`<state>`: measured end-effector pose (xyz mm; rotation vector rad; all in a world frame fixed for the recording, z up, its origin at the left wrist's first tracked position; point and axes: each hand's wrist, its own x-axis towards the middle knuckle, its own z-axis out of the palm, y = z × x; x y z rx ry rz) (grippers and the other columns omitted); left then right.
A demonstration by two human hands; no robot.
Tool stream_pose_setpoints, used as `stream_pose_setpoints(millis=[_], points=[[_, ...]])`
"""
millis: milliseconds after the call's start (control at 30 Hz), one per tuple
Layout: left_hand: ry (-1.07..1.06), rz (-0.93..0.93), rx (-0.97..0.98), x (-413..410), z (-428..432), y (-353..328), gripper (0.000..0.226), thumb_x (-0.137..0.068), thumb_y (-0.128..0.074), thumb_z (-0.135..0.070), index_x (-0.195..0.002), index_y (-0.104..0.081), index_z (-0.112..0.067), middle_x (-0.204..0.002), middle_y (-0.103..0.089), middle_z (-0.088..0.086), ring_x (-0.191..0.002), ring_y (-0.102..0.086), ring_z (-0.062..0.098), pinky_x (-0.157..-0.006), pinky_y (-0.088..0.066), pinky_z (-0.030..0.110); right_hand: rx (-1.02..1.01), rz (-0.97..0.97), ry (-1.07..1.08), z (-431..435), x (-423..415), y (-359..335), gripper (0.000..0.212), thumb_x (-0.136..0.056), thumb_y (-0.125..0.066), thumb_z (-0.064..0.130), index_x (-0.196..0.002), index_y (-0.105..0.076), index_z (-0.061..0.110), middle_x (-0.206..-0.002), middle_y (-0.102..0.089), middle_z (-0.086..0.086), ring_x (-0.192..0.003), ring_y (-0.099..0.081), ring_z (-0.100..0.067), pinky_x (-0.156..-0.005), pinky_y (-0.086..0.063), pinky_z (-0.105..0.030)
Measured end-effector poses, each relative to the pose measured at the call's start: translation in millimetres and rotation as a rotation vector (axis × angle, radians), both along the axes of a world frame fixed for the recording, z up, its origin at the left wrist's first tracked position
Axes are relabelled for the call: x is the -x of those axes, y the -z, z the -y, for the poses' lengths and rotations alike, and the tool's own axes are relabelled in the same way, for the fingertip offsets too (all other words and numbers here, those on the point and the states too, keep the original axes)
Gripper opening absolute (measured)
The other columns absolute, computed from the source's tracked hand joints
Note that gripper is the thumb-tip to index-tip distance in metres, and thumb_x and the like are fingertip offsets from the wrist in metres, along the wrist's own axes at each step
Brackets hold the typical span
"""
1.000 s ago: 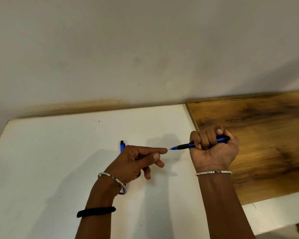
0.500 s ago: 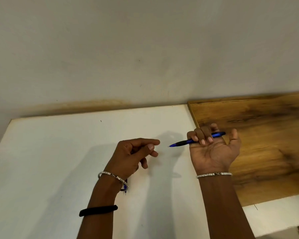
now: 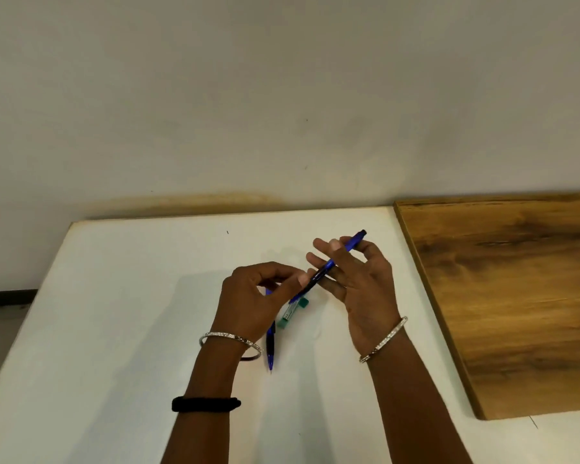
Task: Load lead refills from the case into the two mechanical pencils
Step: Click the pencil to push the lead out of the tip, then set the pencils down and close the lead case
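Note:
A blue mechanical pencil (image 3: 340, 252) slants over the white table (image 3: 114, 329), cap end up to the right and dark grip down to the left. My right hand (image 3: 365, 289) holds its upper barrel between loose fingers and thumb. My left hand (image 3: 255, 296) is curled, and its thumb and forefinger pinch the pencil's dark grip. A green lead case (image 3: 290, 313) lies on the table just under the pencil's tip. The second blue pencil (image 3: 270, 349) rests on the table with its tip toward me, its upper part hidden by my left hand.
A brown wooden board (image 3: 516, 296) covers the table's right side, its edge close to my right wrist. A plain wall (image 3: 282, 95) rises behind the table. The table's left edge drops to the floor (image 3: 0, 323).
The view has tilted down and the hands sit lower. The right hand has turned the pencil so its tip slants down-left, and the left fingers have closed on its grip. The green case now shows.

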<state>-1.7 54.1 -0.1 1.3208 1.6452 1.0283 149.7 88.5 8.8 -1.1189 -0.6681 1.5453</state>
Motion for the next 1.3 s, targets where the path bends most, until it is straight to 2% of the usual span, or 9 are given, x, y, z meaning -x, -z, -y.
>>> stream_pose_setpoints(millis=[167, 300, 433, 533, 833, 900, 1033, 1167, 1300], points=[[0.081, -0.046, -0.035, 12, 2, -1, 0.026, -0.067, -0.07, -0.052, -0.083, -0.077, -0.032, -0.072, -0.072, -0.023, -0.071, -0.065, -0.004, -0.064, -0.042, 0.0, 0.023, 0.206, -0.08, 4, 25, 4, 0.039, -0.078, -0.078, 0.023, -0.107, -0.055, 0.012, -0.095, -0.077, -0.011, -0.091, -0.074, -0.023, -0.085, -0.058, -0.046], [0.087, -0.042, -0.02, 18, 3, 2, 0.006, -0.075, -0.076, -0.03, -0.08, -0.075, -0.029, -0.064, -0.073, -0.014, -0.064, -0.068, -0.001, -0.061, -0.046, 0.003, -0.017, 0.401, -0.184, 10, 39, 10, 0.034, -0.079, -0.077, 0.033, -0.102, -0.056, 0.019, -0.075, -0.077, -0.007, -0.072, -0.074, -0.016, -0.075, -0.058, -0.033], [0.046, 0.033, 0.116, 30, 7, 3, 0.004, -0.075, -0.077, -0.027, -0.077, -0.074, -0.026, -0.061, -0.074, -0.008, -0.056, -0.069, 0.003, -0.047, -0.046, 0.009, -0.056, 0.504, -0.232, 13, 41, 14, 0.033, -0.08, -0.076, 0.034, -0.104, -0.06, 0.018, -0.08, -0.077, -0.005, -0.077, -0.074, -0.017, -0.076, -0.06, -0.031], [0.042, 0.01, 0.251, 39, 11, 5, 0.021, -0.068, -0.08, -0.035, -0.078, -0.072, -0.019, -0.059, -0.074, -0.002, -0.046, -0.067, 0.008, -0.04, -0.047, 0.016, -0.041, 0.537, -0.227, 11, 36, 14, 0.022, -0.082, -0.074, 0.026, -0.098, -0.068, 0.011, -0.088, -0.076, -0.007, -0.08, -0.073, -0.021, -0.067, -0.061, -0.03], [0.03, -0.098, 0.421, 47, 16, 15, 0.037, -0.059, -0.087, -0.038, -0.082, -0.066, -0.017, -0.055, -0.072, 0.004, -0.048, -0.07, 0.018, -0.057, -0.06, 0.027, -0.042, 0.654, -0.232, 10, 38, 15, 0.007, -0.086, -0.066, 0.015, -0.092, -0.07, 0.015, -0.078, -0.076, -0.002, -0.063, -0.071, -0.013, -0.067, -0.06, -0.033], [0.027, -0.105, 0.417, 46, 16, 17, 0.038, -0.057, -0.088, -0.037, -0.081, -0.066, -0.018, -0.057, -0.073, 0.006, -0.049, -0.071, 0.019, -0.065, -0.062, 0.036, -0.03, 0.661, -0.223, 10, 37, 16, 0.007, -0.087, -0.065, 0.013, -0.091, -0.07, 0.014, -0.077, -0.076, -0.003, -0.058, -0.068, -0.011, -0.063, -0.058, -0.028], [0.012, -0.137, 0.391, 46, 16, 17, 0.037, -0.056, -0.089, -0.036, -0.079, -0.065, -0.018, -0.057, -0.072, 0.006, -0.048, -0.07, 0.019, -0.067, -0.061, 0.04, -0.008, 0.685, -0.214, 10, 35, 18, 0.007, -0.087, -0.065, 0.011, -0.09, -0.07, 0.013, -0.076, -0.076, -0.004, -0.053, -0.064, -0.006, -0.052, -0.048, -0.014], [-0.027, -0.226, 0.369, 47, 16, 16, 0.037, -0.059, -0.087, -0.039, -0.081, -0.063, -0.021, -0.057, -0.071, 0.003, -0.048, -0.069, 0.017, -0.07, -0.06, 0.04, 0.0, 0.702, -0.222, 10, 36, 18, 0.006, -0.086, -0.065, 0.013, -0.089, -0.07, 0.015, -0.076, -0.076, -0.003, -0.055, -0.065, -0.01, -0.058, -0.053, -0.023], [-0.043, -0.34, 0.377, 47, 15, 15, 0.038, -0.061, -0.085, -0.041, -0.084, -0.06, -0.023, -0.067, -0.071, 0.004, -0.067, -0.068, 0.025, -0.076, -0.058, 0.042, -0.006, 0.714, -0.231, 10, 38, 18, 0.006, -0.086, -0.065, 0.013, -0.088, -0.07, 0.016, -0.075, -0.076, -0.004, -0.056, -0.065, -0.012, -0.062, -0.056, -0.029]])
